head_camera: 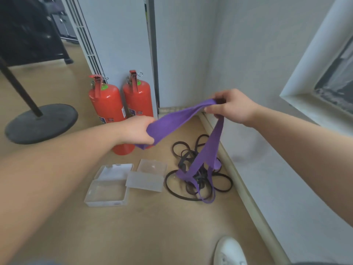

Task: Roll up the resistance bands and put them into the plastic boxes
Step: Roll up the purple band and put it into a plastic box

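Both hands are up off the floor (152, 230) with a purple resistance band (179, 116) between them. Left hand (136, 131) has its fingers (148, 140) curled tight around one end. Right hand (232, 107) pinches the other bit, and from those fingers (211, 110) the rest hangs straight down onto a tangle of black bands (182, 162) below. Two clear plastic boxes (107, 190) (146, 180) lie open under the left fingers, side by side. Two red fire extinguishers (107, 104) stand just beyond the left hand.

Matt purple cloth band (177, 119), clear plastic boxes (107, 190), glossy extinguishers (107, 104)
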The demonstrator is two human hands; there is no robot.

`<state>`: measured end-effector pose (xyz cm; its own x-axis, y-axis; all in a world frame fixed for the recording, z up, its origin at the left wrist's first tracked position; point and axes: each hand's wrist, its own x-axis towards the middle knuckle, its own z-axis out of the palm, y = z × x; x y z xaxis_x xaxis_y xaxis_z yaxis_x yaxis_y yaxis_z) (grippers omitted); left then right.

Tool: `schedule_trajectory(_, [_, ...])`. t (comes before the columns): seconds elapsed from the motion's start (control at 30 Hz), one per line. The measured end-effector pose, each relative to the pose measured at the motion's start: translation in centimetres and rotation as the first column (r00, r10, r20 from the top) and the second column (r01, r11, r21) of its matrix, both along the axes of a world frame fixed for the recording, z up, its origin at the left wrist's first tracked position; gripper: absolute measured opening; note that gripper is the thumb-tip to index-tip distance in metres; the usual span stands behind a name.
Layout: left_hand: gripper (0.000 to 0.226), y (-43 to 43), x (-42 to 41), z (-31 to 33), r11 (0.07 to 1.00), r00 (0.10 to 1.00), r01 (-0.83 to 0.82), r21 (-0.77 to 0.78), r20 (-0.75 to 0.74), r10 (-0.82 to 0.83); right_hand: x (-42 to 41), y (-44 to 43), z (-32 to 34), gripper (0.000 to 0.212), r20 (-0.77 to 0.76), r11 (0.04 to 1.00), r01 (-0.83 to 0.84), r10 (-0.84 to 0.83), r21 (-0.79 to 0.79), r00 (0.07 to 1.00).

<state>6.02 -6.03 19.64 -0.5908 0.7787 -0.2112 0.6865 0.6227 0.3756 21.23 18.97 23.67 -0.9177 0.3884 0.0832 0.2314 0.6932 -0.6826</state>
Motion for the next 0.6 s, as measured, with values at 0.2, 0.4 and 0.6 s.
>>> schedule_trajectory(0.2, [0.021,-0.4,2.1,1.5,0.983,0.997,-0.053,0.176,0.063,0.043,0.9,-1.1,-0.6,0.068,0.362,0.935,-0.179,0.06,0.305,0.93])
schedule_trajectory(0.4, [0.049,0.0,4.1,1.8,0.955,0.993,0.049,0.294,0.085,-0.077,-1.0,-6.1,-0.5,0.097,0.22,0.921,-0.389,0.38,-0.002,0.899])
schedule_trajectory(0.6, [0.036,-0.5,1.7,1.2,0.898,0.994,-0.007,0.439,0.098,-0.041,-4.0,-7.4,-1.6,0.04,0.167,0.934,-0.354,0.343,0.043,0.925])
